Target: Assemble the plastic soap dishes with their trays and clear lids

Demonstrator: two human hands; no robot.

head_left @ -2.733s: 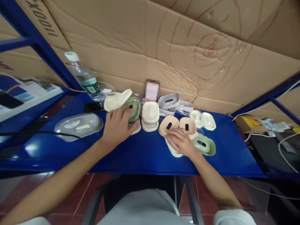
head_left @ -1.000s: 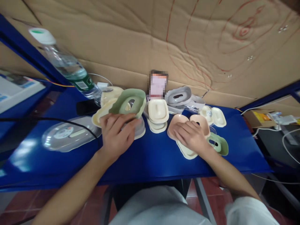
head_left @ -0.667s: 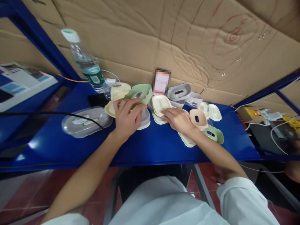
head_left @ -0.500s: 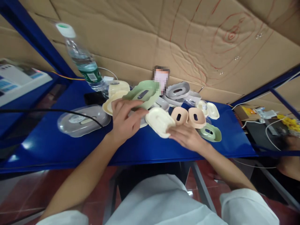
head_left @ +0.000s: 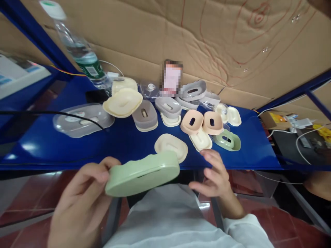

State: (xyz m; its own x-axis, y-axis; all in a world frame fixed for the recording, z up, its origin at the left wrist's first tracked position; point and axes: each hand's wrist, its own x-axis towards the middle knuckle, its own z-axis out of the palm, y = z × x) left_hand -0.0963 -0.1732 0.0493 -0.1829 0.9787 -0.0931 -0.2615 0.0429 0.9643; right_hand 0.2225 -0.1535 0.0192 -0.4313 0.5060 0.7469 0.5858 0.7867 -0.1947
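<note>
With our left hand (head_left: pixel 81 194) we are pinching one end of the green container (head_left: pixel 144 175), and we are holding it tilted, its slotted flat side facing us. Our right hand (head_left: pixel 216 175) is hovering just beside the free end, its fingers spread and holding nothing. We are judging this step to be handling the raised piece; a next move would be needing right fingers closing on that free end, with the left pinch staying firm. Just beyond the grip, a cream oval piece (head_left: pixel 172 146) is lying on the blue table (head_left: pixel 126 146). Farther beyond, grey containers (head_left: pixel 144 120) and, more rightward, peach containers (head_left: pixel 185 124) are sitting. Farthest, a phone (head_left: pixel 172 77) is standing near the cardboard wall (head_left: pixel 142 34).
</note>
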